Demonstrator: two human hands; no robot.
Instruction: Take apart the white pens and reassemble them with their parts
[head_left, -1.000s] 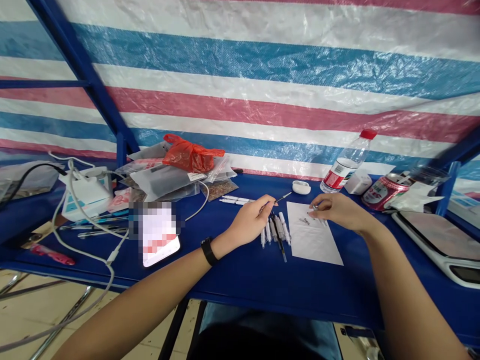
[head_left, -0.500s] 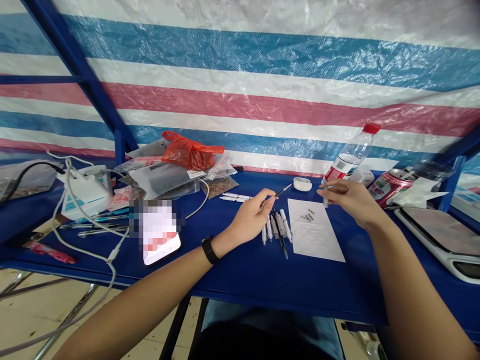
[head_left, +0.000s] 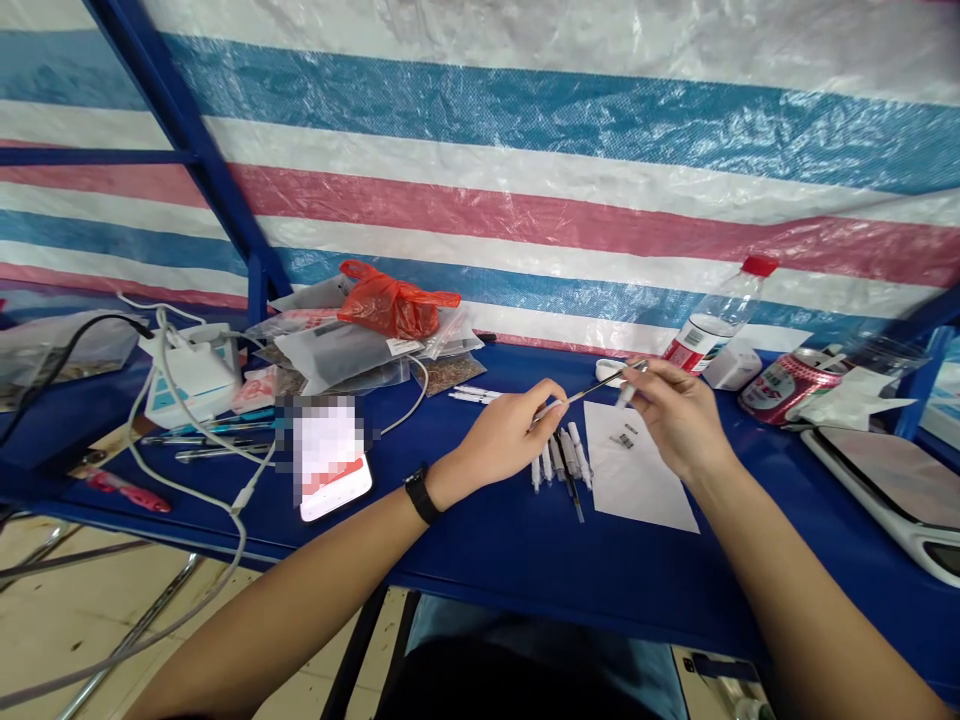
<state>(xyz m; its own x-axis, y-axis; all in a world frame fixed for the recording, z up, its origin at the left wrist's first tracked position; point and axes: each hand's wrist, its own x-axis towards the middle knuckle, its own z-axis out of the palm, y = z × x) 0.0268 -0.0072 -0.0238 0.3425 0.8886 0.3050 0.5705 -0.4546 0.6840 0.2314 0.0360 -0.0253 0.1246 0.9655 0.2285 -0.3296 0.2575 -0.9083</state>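
Gripping one thin pen (head_left: 581, 398), left hand (head_left: 504, 432), right hand (head_left: 679, 420), one paper sheet (head_left: 637, 480)

right hand (head_left: 679, 420) moved left | now pinches tip of slim pen (head_left: 585, 397) | held by left hand (head_left: 506, 432)

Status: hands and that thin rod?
Left hand grips thin dark rod; right hand appears pinched on its far end, small white part below fingers. Row of pens under hands, white paper sheet beside them.

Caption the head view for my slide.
Left hand and right hand hold a thin pen part above white paper on a blue table.
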